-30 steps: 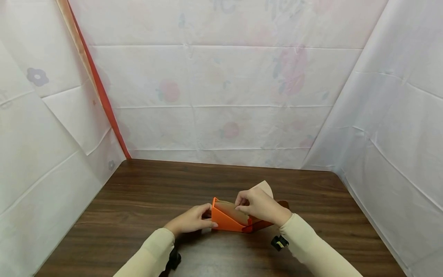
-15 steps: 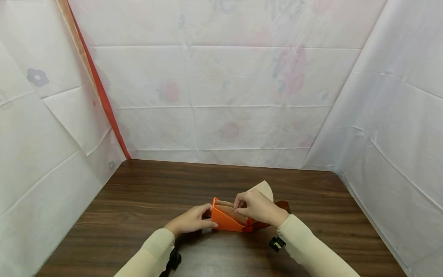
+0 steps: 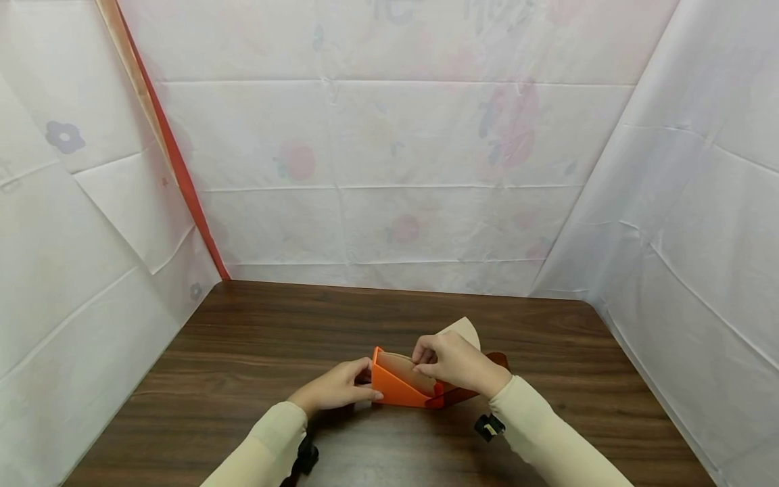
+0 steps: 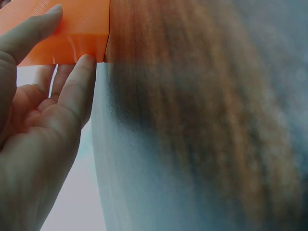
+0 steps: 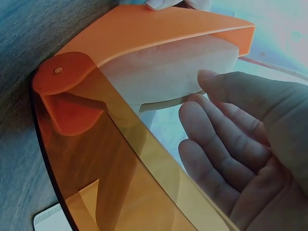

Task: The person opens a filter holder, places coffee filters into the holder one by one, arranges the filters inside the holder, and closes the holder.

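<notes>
Your left hand [image 3: 337, 387] grips the tall end of the orange box [image 3: 395, 389], thumb on its near side. Your right hand [image 3: 459, 362] pinches the top edge of the tan paper [image 3: 402, 368] inside it. The box sits on the brown tabletop [image 3: 274, 338], about halfway between its left and right edges, well away from the far edge. A see-through brown lid [image 3: 500, 360] sticks out toward the right edge. A pale curved piece [image 3: 466, 330] pokes up behind your right hand.
</notes>
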### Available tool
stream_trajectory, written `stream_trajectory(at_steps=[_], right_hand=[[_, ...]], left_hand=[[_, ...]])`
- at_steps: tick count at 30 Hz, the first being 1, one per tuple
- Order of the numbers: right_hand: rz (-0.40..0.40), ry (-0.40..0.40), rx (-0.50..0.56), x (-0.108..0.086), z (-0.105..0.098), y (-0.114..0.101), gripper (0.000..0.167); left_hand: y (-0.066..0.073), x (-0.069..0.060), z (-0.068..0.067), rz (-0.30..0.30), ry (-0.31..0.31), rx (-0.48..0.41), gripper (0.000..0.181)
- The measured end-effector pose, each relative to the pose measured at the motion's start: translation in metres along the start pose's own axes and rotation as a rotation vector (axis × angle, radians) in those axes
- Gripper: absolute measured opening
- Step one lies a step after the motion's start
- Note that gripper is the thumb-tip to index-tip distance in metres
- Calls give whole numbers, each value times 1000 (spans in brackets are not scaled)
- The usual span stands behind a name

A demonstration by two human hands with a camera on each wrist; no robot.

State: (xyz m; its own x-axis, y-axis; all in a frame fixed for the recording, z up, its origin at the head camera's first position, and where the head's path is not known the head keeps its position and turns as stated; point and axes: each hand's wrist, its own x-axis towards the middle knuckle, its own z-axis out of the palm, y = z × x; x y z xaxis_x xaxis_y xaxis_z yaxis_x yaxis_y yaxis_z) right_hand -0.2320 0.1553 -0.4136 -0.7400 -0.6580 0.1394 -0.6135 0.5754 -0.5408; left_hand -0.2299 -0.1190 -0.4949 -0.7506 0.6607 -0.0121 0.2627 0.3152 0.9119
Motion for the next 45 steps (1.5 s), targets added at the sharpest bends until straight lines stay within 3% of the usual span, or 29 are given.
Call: stream_trajectory(at_steps=[27,45], right_hand=[[7,-24,36,-6,-18,-3,12],[88,52,-17,-14,-54,-7,21]], left_hand=[[5,-2,1,4,0,-19,27],[2,-2,1,2,-4,-32,27]])
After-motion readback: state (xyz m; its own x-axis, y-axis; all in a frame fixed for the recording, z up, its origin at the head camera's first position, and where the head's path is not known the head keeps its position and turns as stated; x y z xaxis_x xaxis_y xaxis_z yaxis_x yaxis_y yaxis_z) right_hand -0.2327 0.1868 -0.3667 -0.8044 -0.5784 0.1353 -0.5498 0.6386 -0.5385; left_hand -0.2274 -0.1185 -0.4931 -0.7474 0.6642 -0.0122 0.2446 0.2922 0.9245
